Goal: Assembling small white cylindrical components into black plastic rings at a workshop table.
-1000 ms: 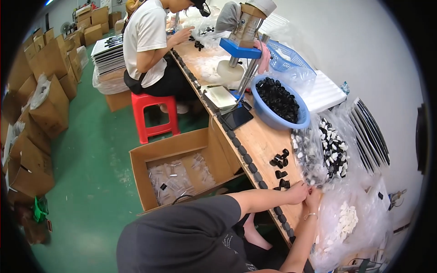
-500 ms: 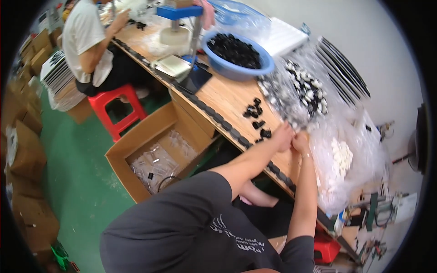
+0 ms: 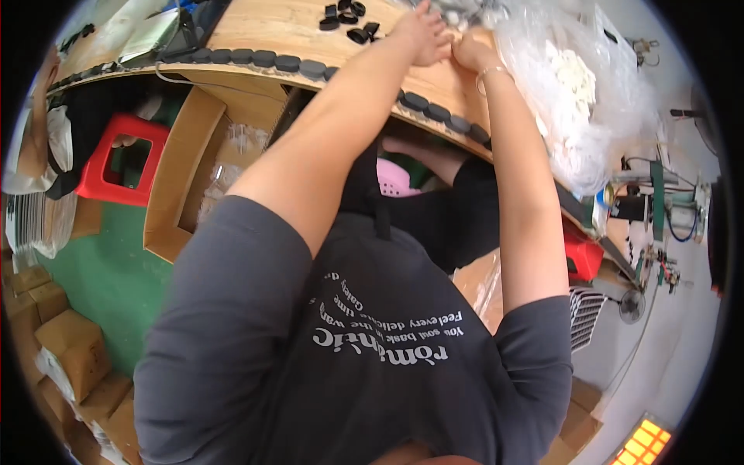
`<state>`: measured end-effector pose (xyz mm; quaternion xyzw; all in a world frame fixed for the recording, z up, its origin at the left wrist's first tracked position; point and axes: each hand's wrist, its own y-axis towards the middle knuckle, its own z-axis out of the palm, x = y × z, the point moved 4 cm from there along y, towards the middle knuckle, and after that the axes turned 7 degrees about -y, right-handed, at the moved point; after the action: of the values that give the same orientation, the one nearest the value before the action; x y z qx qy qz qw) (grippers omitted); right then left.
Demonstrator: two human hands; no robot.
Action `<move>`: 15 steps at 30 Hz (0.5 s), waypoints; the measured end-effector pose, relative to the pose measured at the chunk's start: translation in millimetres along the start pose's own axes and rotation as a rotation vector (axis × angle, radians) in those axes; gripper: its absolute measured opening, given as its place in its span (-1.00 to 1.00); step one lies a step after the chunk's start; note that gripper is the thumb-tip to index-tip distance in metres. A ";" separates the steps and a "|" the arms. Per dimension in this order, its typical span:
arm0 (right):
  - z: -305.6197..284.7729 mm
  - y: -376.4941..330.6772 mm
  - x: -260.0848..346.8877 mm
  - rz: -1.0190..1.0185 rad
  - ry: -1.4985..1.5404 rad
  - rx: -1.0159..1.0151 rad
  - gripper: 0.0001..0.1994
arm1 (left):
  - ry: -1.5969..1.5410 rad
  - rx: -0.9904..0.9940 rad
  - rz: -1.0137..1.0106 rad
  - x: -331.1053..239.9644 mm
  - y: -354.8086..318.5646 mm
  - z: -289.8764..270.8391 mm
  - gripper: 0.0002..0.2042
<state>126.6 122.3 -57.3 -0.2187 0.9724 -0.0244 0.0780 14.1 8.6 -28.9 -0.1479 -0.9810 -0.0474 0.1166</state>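
Observation:
At the upper edge of the view, my left hand (image 3: 422, 37) is over the wooden table (image 3: 263, 27) with its fingers spread and nothing visible in them. Just right of it, my right hand (image 3: 471, 53), with a bracelet at the wrist, has its fingers drawn together; whatever may be between them is too small to name. Several small black plastic pieces (image 3: 363, 34) lie on the wood to the left of my left hand. Beside my right forearm sits a clear plastic bag (image 3: 535, 46) with many small white pieces (image 3: 573, 81).
Rounded black pads (image 3: 310, 69) line the table's near edge. Below it on the left stands an open cardboard box (image 3: 172, 167) with clear plastic pieces inside. A red stool (image 3: 108, 186) and another person (image 3: 31, 147) are farther left. A pink shoe (image 3: 395, 180) shows under the table.
The view has tilted and turned, so the table and hands sit higher in it. My left hand has spread its fingers and moved slightly apart from my right hand.

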 end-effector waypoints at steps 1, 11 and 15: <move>2.8 8.0 -21.1 0.038 -0.005 0.005 -0.41 | -0.043 -0.059 0.036 -4.9 6.1 -8.9 -0.45; -75.2 -76.3 16.3 0.246 0.097 -0.205 -0.43 | -0.089 -0.067 0.083 -9.7 -0.6 -15.4 -0.41; -73.4 -79.9 11.6 0.338 0.109 -0.257 -0.40 | -0.138 -0.013 0.077 -10.4 3.5 -16.0 -0.40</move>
<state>138.0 46.1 20.0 -0.0591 0.9931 0.1015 -0.0002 28.3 7.0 -15.8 -0.1894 -0.9799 -0.0389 0.0492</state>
